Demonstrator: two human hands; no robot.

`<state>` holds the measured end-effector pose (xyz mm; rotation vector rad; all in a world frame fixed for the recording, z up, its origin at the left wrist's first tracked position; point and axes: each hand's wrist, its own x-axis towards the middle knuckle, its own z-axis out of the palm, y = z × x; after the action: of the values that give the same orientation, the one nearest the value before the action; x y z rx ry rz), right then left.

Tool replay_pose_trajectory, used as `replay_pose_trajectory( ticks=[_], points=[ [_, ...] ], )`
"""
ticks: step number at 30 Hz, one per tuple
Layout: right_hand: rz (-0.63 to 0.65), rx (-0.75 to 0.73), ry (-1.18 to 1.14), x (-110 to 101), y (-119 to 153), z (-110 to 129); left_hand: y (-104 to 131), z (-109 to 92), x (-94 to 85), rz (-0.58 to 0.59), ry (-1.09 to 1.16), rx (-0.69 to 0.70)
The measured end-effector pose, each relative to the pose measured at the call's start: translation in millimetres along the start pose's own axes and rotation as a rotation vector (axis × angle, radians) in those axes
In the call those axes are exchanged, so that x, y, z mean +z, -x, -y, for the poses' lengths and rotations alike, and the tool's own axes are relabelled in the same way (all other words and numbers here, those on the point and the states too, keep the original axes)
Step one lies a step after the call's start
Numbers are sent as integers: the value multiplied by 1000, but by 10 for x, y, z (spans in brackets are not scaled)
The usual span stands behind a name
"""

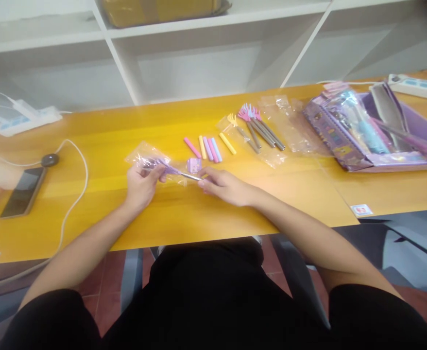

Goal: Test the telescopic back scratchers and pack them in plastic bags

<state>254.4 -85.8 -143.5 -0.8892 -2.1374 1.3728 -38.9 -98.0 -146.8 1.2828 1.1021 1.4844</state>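
A back scratcher (pixel 169 168) with a purple head and a thin metal rod is stretched between my two hands, low over the table. My left hand (pixel 143 184) is closed on its purple end, together with a clear plastic bag (pixel 144 153). At the rod's tip my right hand (pixel 224 186) pinches the metal with thumb and fingers. Just beyond the rod lies a small purple printed card (pixel 194 166). Several pastel sleeves (pixel 211 149) in pink, yellow, purple and blue lie behind it. Farther right, several back scratchers (pixel 260 127) with coloured claw heads and metal rods are bunched together.
A purple display box (pixel 351 146) of packaged items stands at the right, beside loose clear bags (pixel 288 129). At the left are a phone (pixel 24 192), a white cable (pixel 85 170) and a power strip (pixel 29 119). Another power strip (pixel 420 87) lies back right. White shelving (pixel 213 31) rises behind.
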Motion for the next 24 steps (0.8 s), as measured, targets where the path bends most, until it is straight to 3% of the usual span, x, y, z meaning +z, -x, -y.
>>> replay_pose_trajectory(
  ticks=[7, 15, 19, 24],
  points=[
    [34, -19, 12, 49, 17, 26, 73, 89, 49, 127, -21, -70],
    [62, -56, -23, 138, 23, 81, 197, -25, 168, 192, -37, -110],
    [23, -93, -68, 127, 7, 27, 155, 7, 158, 92, 29, -58],
    [-24, -13, -13, 55, -11, -37, -38, -62, 66, -82, 143, 45]
  ],
)
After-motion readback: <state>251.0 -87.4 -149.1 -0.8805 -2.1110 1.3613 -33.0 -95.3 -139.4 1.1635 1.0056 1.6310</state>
